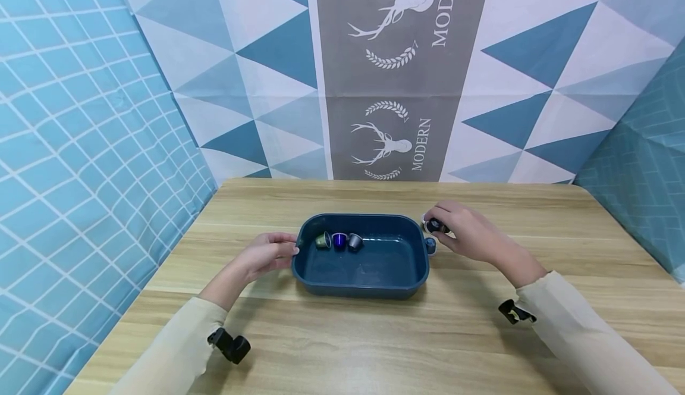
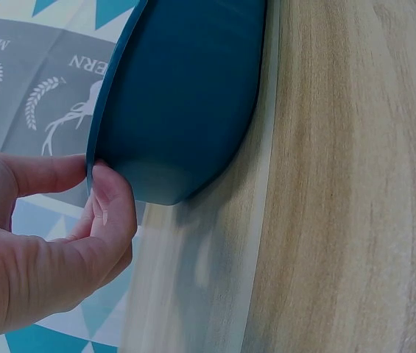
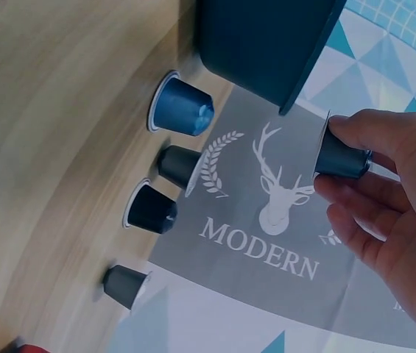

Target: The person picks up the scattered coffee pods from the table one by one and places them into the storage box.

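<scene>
A dark blue rectangular dish (image 1: 361, 291) stands on the table, with a green coffee capsule (image 1: 323, 240), a purple-blue capsule (image 1: 339, 241) and a grey capsule (image 1: 355, 242) inside, near its back left. My left hand (image 1: 270, 253) pinches the dish's left rim between thumb and fingers, as the left wrist view (image 2: 53, 250) shows. Beyond the right end, my right hand (image 1: 465, 231) pinches a dark capsule (image 3: 342, 156) above the table. Under and beside that hand are a blue capsule (image 3: 183, 107), a black capsule (image 3: 150, 208) and two dark grey capsules (image 3: 179, 165).
The wooden table (image 1: 364, 347) extends around the dish. A patterned cloth (image 1: 267, 74) with deer prints hangs behind its back edge, and a blue checked cloth (image 1: 80, 145) hangs at the left. Something red (image 3: 23, 348) shows at the lower edge of the right wrist view.
</scene>
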The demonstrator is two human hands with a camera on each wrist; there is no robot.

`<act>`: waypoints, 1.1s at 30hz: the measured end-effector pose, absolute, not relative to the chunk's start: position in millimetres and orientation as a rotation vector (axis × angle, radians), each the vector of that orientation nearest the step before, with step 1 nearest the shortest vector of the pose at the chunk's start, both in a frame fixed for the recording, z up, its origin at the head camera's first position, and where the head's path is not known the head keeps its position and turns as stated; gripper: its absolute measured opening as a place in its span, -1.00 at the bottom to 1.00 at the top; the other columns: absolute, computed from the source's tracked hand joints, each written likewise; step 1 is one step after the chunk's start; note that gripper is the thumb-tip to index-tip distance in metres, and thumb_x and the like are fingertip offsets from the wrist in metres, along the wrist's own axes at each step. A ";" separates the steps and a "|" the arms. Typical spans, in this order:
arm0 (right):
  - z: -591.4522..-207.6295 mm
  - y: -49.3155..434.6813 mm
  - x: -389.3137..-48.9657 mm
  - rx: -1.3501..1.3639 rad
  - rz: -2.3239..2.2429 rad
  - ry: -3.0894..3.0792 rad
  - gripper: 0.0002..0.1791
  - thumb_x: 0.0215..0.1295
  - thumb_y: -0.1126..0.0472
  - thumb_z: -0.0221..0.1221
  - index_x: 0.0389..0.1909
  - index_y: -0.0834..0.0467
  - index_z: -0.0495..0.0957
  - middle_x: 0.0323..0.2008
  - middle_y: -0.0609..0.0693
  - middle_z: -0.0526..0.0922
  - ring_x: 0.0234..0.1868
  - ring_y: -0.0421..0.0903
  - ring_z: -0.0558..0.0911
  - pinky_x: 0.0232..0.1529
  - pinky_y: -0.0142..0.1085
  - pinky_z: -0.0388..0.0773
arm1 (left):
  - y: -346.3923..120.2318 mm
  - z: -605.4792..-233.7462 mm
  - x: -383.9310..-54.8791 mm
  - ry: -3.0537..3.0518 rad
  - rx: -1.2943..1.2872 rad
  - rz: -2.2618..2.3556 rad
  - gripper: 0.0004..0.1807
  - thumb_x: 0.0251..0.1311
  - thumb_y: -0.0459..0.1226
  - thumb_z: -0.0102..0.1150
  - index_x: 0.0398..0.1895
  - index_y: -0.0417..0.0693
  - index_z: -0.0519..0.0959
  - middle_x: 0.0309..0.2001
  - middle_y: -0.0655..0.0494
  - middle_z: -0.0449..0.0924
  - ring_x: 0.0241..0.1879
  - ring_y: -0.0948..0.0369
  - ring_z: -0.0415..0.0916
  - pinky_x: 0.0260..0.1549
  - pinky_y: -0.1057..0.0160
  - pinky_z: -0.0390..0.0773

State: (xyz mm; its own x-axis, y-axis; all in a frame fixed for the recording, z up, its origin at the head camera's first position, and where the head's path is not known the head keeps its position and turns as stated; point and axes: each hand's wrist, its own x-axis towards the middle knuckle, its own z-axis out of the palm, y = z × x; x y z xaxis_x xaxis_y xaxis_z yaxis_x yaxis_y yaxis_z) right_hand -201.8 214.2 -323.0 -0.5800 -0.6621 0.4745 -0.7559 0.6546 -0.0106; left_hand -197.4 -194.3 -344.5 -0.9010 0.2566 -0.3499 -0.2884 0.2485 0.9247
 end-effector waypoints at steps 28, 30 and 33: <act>-301.4 197.7 -204.4 1.154 0.243 -2.507 -0.72 0.06 0.33 0.36 -0.17 0.22 0.58 -0.26 0.04 0.63 -0.26 -0.13 0.61 -0.23 -0.27 0.63 | -193.8 -346.8 -195.6 2.095 -0.023 1.694 -0.52 0.29 -0.34 0.04 0.22 -0.42 0.28 -0.15 0.11 0.49 -0.23 0.33 0.52 -0.16 0.35 0.60; -299.6 195.6 -204.8 1.156 0.235 -2.516 -0.71 0.06 0.32 0.37 -0.17 0.22 0.58 -0.26 0.04 0.63 -0.26 -0.12 0.62 -0.23 -0.27 0.63 | -193.5 -345.9 -195.6 2.093 -0.025 1.696 -0.53 0.29 -0.34 0.04 0.21 -0.42 0.28 -0.16 0.11 0.49 -0.23 0.33 0.52 -0.17 0.36 0.60; -296.1 191.0 -205.8 1.167 0.233 -2.544 -0.72 0.06 0.32 0.37 -0.18 0.22 0.58 -0.26 0.04 0.64 -0.27 -0.13 0.62 -0.24 -0.28 0.64 | -193.4 -345.5 -195.6 2.093 -0.026 1.697 -0.53 0.30 -0.34 0.04 0.21 -0.42 0.28 -0.16 0.11 0.49 -0.24 0.33 0.52 -0.18 0.36 0.60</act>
State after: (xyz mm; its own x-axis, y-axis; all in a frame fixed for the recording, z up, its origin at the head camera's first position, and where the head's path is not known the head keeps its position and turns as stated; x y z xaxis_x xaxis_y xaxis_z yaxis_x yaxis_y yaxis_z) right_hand -205.8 191.0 -296.1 -0.6094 -0.7048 0.3632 -0.7590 0.6510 -0.0102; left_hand -195.6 -193.4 -345.5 -0.9018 0.2580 -0.3467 -0.2860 0.2454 0.9263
